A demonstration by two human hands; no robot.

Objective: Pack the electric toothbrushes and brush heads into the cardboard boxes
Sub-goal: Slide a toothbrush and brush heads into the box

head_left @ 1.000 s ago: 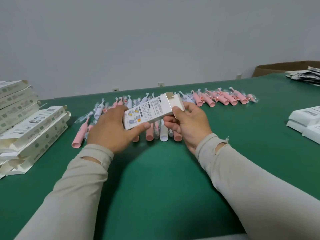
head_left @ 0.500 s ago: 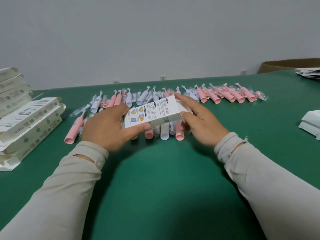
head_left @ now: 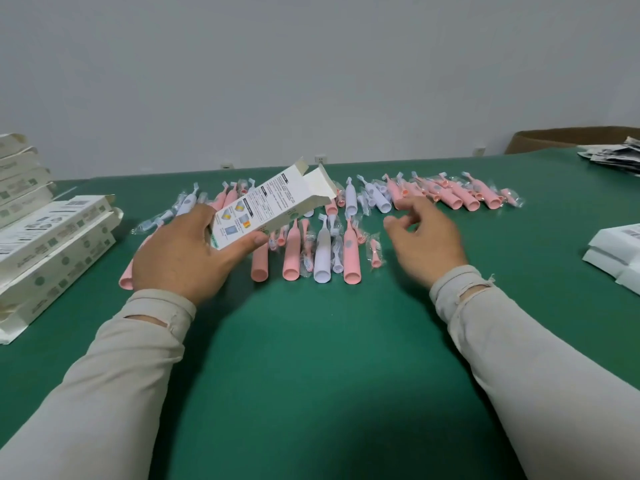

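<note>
I was looking at a small packing workroom, not a home. A long green-covered table (head_left: 311,341) ran up to a bare pale wall (head_left: 311,64). Dozens of pink and white toothbrushes (head_left: 349,251) lay in rows on it, printed cartons (head_left: 52,237) were stacked at the left, leaflets (head_left: 613,157) were piled far right, and a brown shipping carton (head_left: 554,140) stood behind.

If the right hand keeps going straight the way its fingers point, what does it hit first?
Probably the far row of toothbrushes: the right hand hovers empty, fingers loosely curled and aimed away and slightly left, toward the white toothbrush and the pink toothbrush beside it. Height above the table is unclear.
</note>
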